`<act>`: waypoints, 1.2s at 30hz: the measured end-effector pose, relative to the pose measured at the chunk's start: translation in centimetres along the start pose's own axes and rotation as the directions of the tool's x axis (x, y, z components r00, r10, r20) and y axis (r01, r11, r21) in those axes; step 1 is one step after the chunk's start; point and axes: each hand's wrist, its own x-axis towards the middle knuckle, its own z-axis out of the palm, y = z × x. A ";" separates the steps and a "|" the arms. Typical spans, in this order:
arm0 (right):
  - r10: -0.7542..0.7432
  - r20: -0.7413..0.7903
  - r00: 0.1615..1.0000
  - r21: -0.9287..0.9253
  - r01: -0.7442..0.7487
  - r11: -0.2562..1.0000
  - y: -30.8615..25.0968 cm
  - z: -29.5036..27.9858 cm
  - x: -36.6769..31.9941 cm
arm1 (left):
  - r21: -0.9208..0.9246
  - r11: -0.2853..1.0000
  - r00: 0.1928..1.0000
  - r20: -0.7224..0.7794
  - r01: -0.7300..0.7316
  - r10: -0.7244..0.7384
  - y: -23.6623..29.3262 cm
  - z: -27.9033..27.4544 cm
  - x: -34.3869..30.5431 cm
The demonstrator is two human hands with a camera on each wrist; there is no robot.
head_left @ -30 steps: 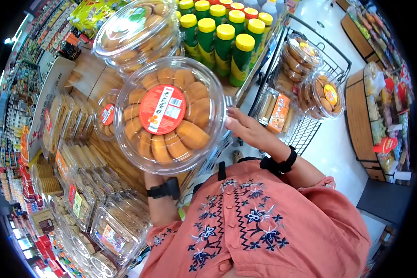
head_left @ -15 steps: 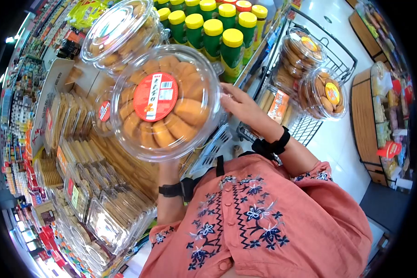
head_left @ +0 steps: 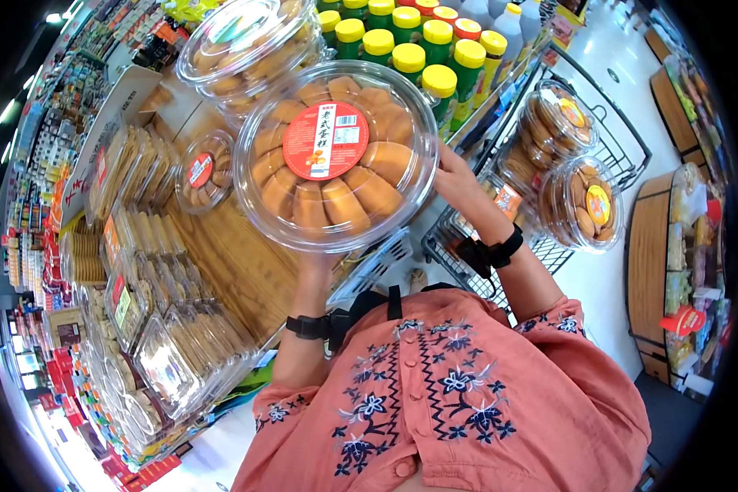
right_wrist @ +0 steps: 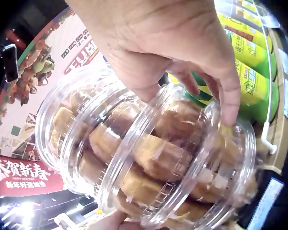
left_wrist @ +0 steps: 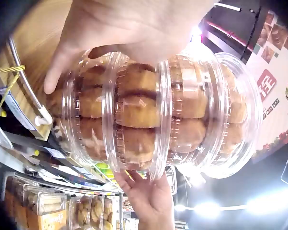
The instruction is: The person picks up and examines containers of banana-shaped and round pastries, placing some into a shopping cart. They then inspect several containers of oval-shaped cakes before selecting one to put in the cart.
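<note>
Both hands hold a clear round container of golden cake pieces [head_left: 336, 156] with a red round label, lid facing up to the head camera. The left wrist view shows stacked round containers [left_wrist: 136, 112] side-on. My left hand [left_wrist: 129, 28] grips the stack on one side, thumb spread along it; in the head view its fingers are hidden beneath the container. From the opposite side my right hand [head_left: 459, 182] grips the rim, and in the right wrist view its thumb and fingers bend over the containers [right_wrist: 158, 158]. How many containers are held, I cannot tell.
Another stack of round containers [head_left: 254, 49] stands behind, near yellow-capped green bottles [head_left: 407, 61]. Flat biscuit packs [head_left: 180, 361] and a small round pack [head_left: 205, 172] lie on the wooden display [head_left: 246, 262]. At right, a wire cart [head_left: 623, 152] holds more packs.
The held container has shifted rightward and slightly up in the head view, and its label is more upright. More of the small round pack and the wooden display shows. Both hands still grip.
</note>
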 end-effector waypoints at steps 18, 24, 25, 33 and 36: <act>0.062 -0.227 0.972 0.194 -0.017 0.981 -10.3 -1.2 -1.2 | -0.058 0.774 0.751 0.210 -0.630 0.626 20.4 -0.2 -7.9; 0.025 -0.224 0.974 0.201 0.021 0.979 -12.0 -0.1 0.6 | -0.370 0.775 0.201 0.826 -0.512 0.526 27.6 5.5 -15.7; 0.024 -0.244 0.970 0.190 0.023 0.981 -11.8 0.0 0.8 | -0.331 0.794 0.241 0.831 -0.510 0.501 27.5 5.8 -16.6; 0.101 -0.223 0.970 0.202 -0.056 0.978 -11.5 0.3 1.5 | -0.441 0.890 -0.179 0.891 -0.117 0.418 26.2 6.2 -13.3; 0.102 -0.220 0.970 0.206 -0.056 0.977 -11.7 0.5 1.6 | -0.235 0.966 -0.248 0.947 -0.108 0.203 27.4 5.1 -12.6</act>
